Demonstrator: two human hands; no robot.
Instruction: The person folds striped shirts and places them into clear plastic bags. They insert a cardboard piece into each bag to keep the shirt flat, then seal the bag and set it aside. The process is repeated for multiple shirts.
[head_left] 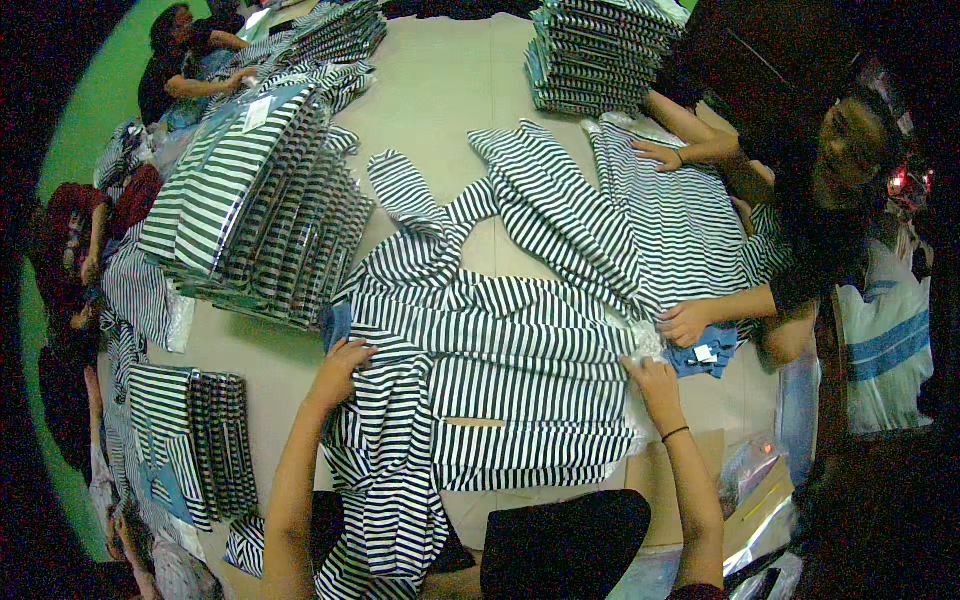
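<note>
A black-and-white striped shirt [530, 390] lies spread sideways in front of me, with its blue collar [337, 325] at the left. One striped sleeve hangs over the near edge toward my lap. My left hand [345, 368] is closed on the cloth beside the collar. At the opposite end, my right hand [657, 390] pinches the shirt's hem, close to some crumpled clear plastic [645, 335]. Fine detail of the fingertips is blurred. Beyond it, more striped garments [560, 200] overlap the far side.
Tall stacks of bagged striped shirts [220, 200] stand at left, with another stack [600, 55] at the far right. A smaller pile [165, 440] sits near left. On the right, a co-worker's hands [685, 320] rest on another striped shirt [670, 220]. Other people work along the left side.
</note>
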